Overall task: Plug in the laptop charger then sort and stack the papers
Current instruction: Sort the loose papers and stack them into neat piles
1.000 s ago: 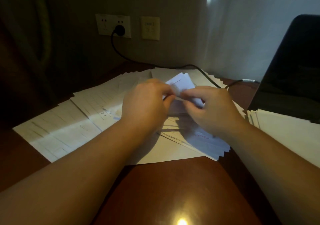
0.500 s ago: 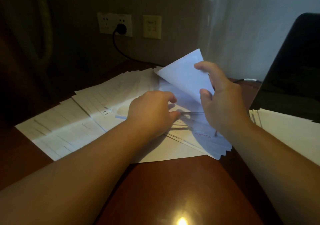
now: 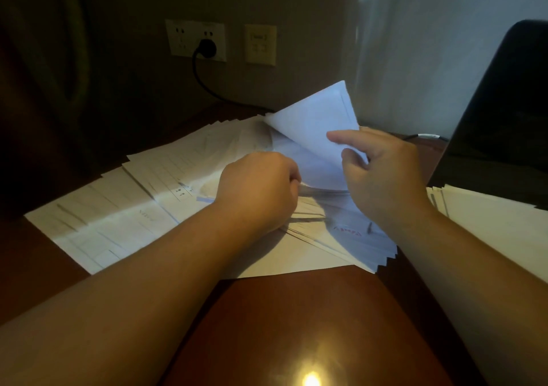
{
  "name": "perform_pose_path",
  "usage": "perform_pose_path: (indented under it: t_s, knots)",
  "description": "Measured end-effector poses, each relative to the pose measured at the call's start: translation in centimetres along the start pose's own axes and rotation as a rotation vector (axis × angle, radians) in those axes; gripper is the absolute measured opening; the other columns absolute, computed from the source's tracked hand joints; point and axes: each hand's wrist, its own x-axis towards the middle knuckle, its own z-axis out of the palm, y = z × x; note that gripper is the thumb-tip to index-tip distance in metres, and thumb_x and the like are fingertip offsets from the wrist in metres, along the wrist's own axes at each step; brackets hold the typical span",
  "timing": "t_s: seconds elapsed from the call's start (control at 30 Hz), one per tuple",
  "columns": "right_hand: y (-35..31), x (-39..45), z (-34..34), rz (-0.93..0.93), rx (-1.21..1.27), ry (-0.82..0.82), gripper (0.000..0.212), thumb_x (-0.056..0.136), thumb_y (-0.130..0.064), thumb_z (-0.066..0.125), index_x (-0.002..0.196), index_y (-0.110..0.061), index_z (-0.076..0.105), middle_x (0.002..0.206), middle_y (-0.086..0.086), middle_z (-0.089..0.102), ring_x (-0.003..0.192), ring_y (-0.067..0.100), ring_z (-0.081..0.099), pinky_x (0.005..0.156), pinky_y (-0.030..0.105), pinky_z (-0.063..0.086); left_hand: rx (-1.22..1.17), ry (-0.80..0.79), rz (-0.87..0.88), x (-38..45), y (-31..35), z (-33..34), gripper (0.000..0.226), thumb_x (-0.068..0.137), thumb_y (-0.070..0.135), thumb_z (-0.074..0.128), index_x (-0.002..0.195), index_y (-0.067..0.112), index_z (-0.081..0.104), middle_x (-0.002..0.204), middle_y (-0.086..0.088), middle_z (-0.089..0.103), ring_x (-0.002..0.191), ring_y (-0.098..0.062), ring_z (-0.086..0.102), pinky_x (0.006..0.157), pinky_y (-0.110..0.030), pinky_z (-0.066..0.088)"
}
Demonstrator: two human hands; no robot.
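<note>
1. The right hand (image 3: 382, 172) holds up a pale white sheet of paper (image 3: 317, 127), thumb in front and fingers partly behind it, so its far corner stands tilted above the fanned spread of white printed papers (image 3: 166, 184). My judgement is that the sheet is lifted this way to peel it off the ones beneath.
2. The left hand (image 3: 261, 187) rests on the middle of the spread with its fingers curled. It seems to pin the lower sheets down so only 1 comes away; whether the fingertips pinch an edge I cannot tell, since they are hidden behind the knuckles.
3. The black round charger plug (image 3: 207, 48) sits in the white wall socket plate (image 3: 195, 41), and its black cable (image 3: 204, 86) runs down behind the papers toward the open black laptop (image 3: 510, 112) at the right. The plugging-in step looks done.
4. A separate neat stack of cream-white papers (image 3: 492, 222) lies just in front of the laptop, well apart from the spread; I judge it to be where sorted sheets go.
5. No box, tray or other container is in view: the papers lie directly on the glossy reddish-brown wooden desk (image 3: 296, 320).
6. Most of the spread is not yet stacked, so sorting appears to be at an early point.
</note>
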Motion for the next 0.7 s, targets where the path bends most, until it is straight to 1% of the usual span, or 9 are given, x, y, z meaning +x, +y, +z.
perform_pose_path:
  t_s: [0.17, 0.23, 0.3, 0.37, 0.43, 0.5, 0.57, 0.63, 0.7]
  knots:
    - [-0.1, -0.1, 0.2, -0.053, 0.027, -0.114, 0.031, 0.093, -0.016, 0.065, 0.124, -0.024, 0.068, 0.122, -0.008, 0.067, 0.107, 0.0, 0.055, 0.085, 0.003, 0.037, 0.031, 0.026, 0.021, 0.5, -0.1, -0.9, 0.026, 0.1, 0.031, 0.055, 0.122, 0.028, 0.067, 0.119, 0.001, 0.065, 0.104, -0.019, 0.061, 0.093, -0.033, 0.052]
    - [-0.1, -0.2, 0.3, -0.08, 0.022, -0.143, 0.033, 0.091, -0.015, 0.068, 0.123, -0.024, 0.069, 0.12, -0.007, 0.067, 0.106, 0.002, 0.057, 0.088, 0.007, 0.038, 0.019, 0.061, 0.035, 0.1, -0.1, -1.2, 0.023, 0.098, 0.03, 0.056, 0.117, 0.028, 0.069, 0.114, 0.0, 0.066, 0.101, -0.02, 0.062, 0.09, -0.039, 0.054]
    - [-0.2, -0.3, 0.3, -0.098, 0.021, -0.175, 0.036, 0.089, -0.014, 0.07, 0.123, -0.023, 0.068, 0.119, -0.006, 0.068, 0.106, 0.003, 0.056, 0.09, 0.011, 0.04, -0.052, 0.17, 0.07, -0.2, 0.0, -1.4, 0.019, 0.097, 0.03, 0.055, 0.106, 0.025, 0.071, 0.103, 0.0, 0.068, 0.096, -0.023, 0.063, 0.083, -0.043, 0.054]
    - [-0.2, -0.3, 0.2, -0.132, -0.006, -0.21, 0.036, 0.088, -0.012, 0.071, 0.122, -0.022, 0.07, 0.113, -0.005, 0.07, 0.1, 0.006, 0.059, 0.085, 0.011, 0.043, -0.088, 0.198, 0.073, -0.2, 0.0, -1.5, 0.018, 0.098, 0.03, 0.056, 0.106, 0.028, 0.071, 0.105, 0.003, 0.068, 0.097, -0.021, 0.063, 0.083, -0.038, 0.052]
    - [0.0, -0.2, 0.2, -0.174, -0.052, -0.243, 0.03, 0.088, -0.01, 0.069, 0.115, -0.024, 0.073, 0.102, -0.004, 0.071, 0.092, 0.011, 0.061, 0.078, 0.017, 0.048, -0.122, 0.213, 0.07, -0.1, -0.2, -1.3, 0.018, 0.098, 0.031, 0.06, 0.112, 0.033, 0.071, 0.11, 0.006, 0.066, 0.1, -0.016, 0.061, 0.081, -0.028, 0.048]
    - [0.2, -0.1, 0.2, -0.205, -0.081, -0.217, 0.024, 0.091, -0.009, 0.065, 0.108, -0.024, 0.075, 0.093, -0.004, 0.07, 0.087, 0.014, 0.061, 0.075, 0.02, 0.049, -0.22, 0.329, 0.096, -0.1, -0.3, -1.0, 0.017, 0.094, 0.033, 0.066, 0.111, 0.033, 0.07, 0.111, 0.008, 0.063, 0.098, -0.012, 0.06, 0.078, -0.027, 0.048]
    - [0.2, 0.0, 0.1, -0.221, -0.062, -0.152, 0.021, 0.093, -0.009, 0.064, 0.106, -0.022, 0.075, 0.092, -0.004, 0.07, 0.085, 0.013, 0.062, 0.074, 0.023, 0.051, -0.346, 0.404, 0.065, -0.2, -0.2, -1.0, 0.026, 0.092, 0.038, 0.068, 0.117, 0.032, 0.064, 0.113, 0.011, 0.056, 0.094, -0.007, 0.059, 0.077, -0.024, 0.05]
    - [0.0, 0.0, 0.0, -0.256, -0.04, -0.075, 0.022, 0.095, -0.009, 0.063, 0.111, -0.018, 0.073, 0.096, -0.001, 0.071, 0.088, 0.015, 0.064, 0.076, 0.031, 0.055, -0.473, 0.411, -0.021, 0.0, -0.1, -1.1, 0.031, 0.092, 0.042, 0.065, 0.119, 0.03, 0.056, 0.11, 0.012, 0.049, 0.089, -0.007, 0.058, 0.075, -0.02, 0.05]
    - [-0.4, 0.0, -0.2, -0.273, -0.02, -0.012, 0.027, 0.095, -0.009, 0.061, 0.12, -0.017, 0.069, 0.104, 0.002, 0.072, 0.093, 0.017, 0.065, 0.078, 0.03, 0.056, -0.554, 0.395, -0.092, 0.1, 0.1, -1.2, 0.025, 0.094, 0.044, 0.061, 0.112, 0.031, 0.051, 0.104, 0.011, 0.052, 0.085, -0.01, 0.061, 0.072, -0.025, 0.054]
